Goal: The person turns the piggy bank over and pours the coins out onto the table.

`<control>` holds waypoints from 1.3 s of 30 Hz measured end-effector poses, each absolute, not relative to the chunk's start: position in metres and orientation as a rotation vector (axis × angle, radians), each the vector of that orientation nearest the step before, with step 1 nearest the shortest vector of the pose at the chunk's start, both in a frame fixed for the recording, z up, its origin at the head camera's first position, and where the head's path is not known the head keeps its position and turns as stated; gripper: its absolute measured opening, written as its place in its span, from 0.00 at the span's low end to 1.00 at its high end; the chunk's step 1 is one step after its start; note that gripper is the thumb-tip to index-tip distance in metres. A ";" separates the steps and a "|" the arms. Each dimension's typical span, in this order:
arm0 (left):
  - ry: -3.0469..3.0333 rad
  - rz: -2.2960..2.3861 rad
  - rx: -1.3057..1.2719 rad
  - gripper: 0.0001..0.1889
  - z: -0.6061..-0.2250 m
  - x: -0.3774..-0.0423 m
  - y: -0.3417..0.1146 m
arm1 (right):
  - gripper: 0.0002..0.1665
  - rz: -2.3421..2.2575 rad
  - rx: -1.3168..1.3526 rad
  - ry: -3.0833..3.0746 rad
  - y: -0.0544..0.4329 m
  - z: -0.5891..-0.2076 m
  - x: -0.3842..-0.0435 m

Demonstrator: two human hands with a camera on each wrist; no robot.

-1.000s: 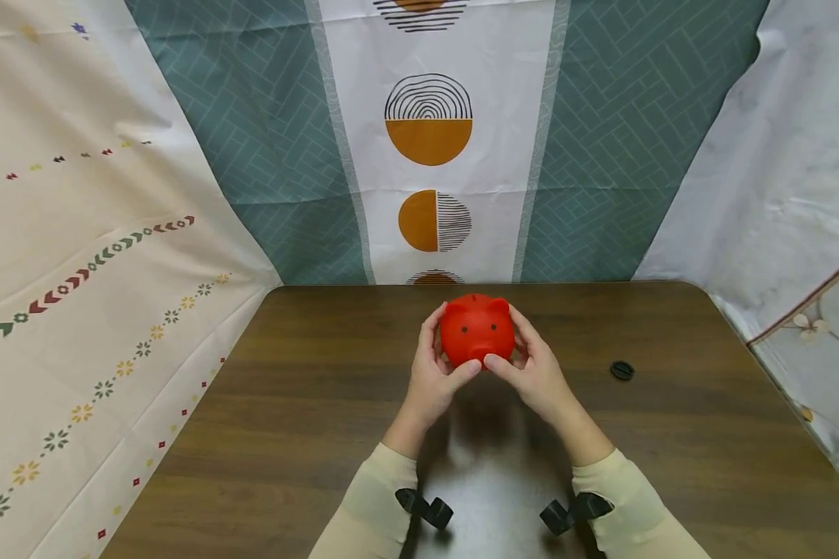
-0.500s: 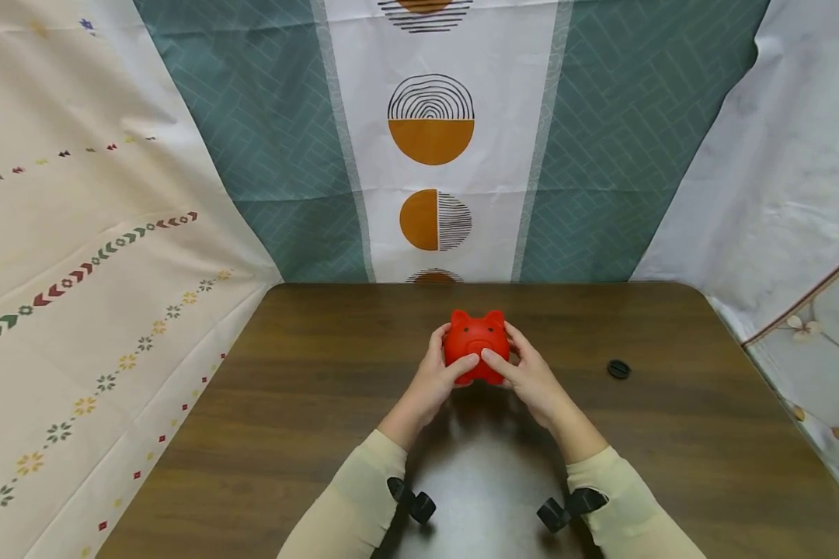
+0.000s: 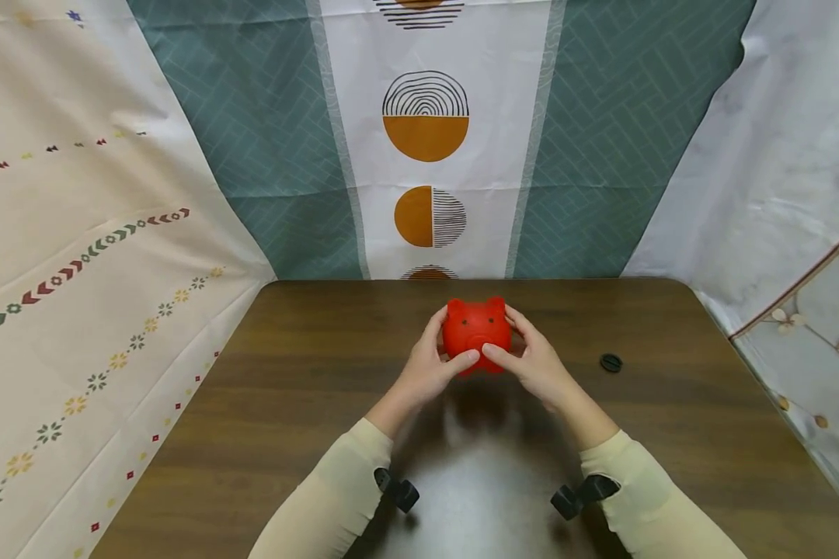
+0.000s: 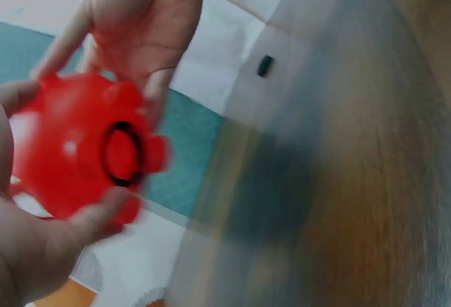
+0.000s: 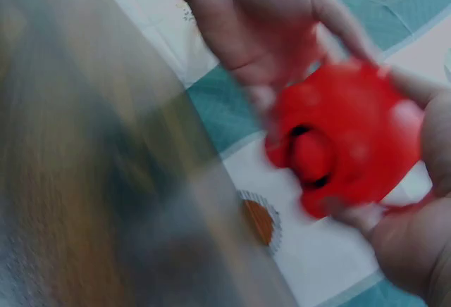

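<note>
A red piggy bank [image 3: 477,330] is held above the table, its face toward me in the head view. My left hand [image 3: 429,365] grips its left side, the thumb laid on the front near the snout. On the opposite side my right hand [image 3: 537,363] grips it the same way, thumb tip close to the left one. Both wrist views, blurred, show the underside of the piggy bank [image 4: 81,141] with stubby feet and a round black-edged opening [image 4: 122,153]. A small round black plug [image 3: 611,362] lies on the table, to the right of the hands.
The brown wooden table [image 3: 308,404] stretches out on both sides of the arms, with a bright light reflection in front. Patterned cloths hang behind it, a teal and white one [image 3: 280,140] at the back. A black camera mount [image 3: 397,489] sits on each sleeve.
Both hands first lowered the piggy bank a little and turned its face, then raised it slightly again. Their grip stays the same. The black plug has not moved on the table.
</note>
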State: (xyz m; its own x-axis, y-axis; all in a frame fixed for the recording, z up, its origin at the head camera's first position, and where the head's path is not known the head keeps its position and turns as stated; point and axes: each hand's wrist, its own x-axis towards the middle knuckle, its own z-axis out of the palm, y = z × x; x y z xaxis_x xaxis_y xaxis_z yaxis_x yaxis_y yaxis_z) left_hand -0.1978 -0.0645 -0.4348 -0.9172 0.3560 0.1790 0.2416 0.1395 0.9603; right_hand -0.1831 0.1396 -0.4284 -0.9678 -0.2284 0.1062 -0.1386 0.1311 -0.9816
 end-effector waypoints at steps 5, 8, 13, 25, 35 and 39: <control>2.383 1.872 0.664 0.44 -0.422 -0.195 -0.064 | 0.46 -1.984 -0.407 2.354 0.141 -0.430 -0.188; 2.341 1.770 0.529 0.42 -0.412 -0.191 -0.066 | 0.48 -1.907 -0.278 2.312 0.142 -0.437 -0.191; 2.299 1.694 0.476 0.42 -0.404 -0.185 -0.067 | 0.49 -1.882 -0.223 2.261 0.143 -0.444 -0.190; 2.397 1.910 0.666 0.43 -0.435 -0.204 -0.059 | 0.46 -1.913 -0.434 2.377 0.145 -0.419 -0.188; 2.360 1.778 0.562 0.43 -0.435 -0.198 -0.062 | 0.45 -1.875 -0.301 2.272 0.146 -0.436 -0.188; 2.345 1.925 0.734 0.44 -0.421 -0.194 -0.059 | 0.48 -1.913 -0.462 2.368 0.152 -0.432 -0.193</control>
State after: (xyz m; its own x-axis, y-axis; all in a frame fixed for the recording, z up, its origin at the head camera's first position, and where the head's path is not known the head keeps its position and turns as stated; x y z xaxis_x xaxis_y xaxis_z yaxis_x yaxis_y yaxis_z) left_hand -0.1943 -0.0595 -0.4212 -0.8892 0.3660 0.2747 0.3407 0.1286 0.9313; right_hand -0.1928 0.1516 -0.4322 -0.9531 -0.2694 0.1379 -0.1914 0.1836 -0.9642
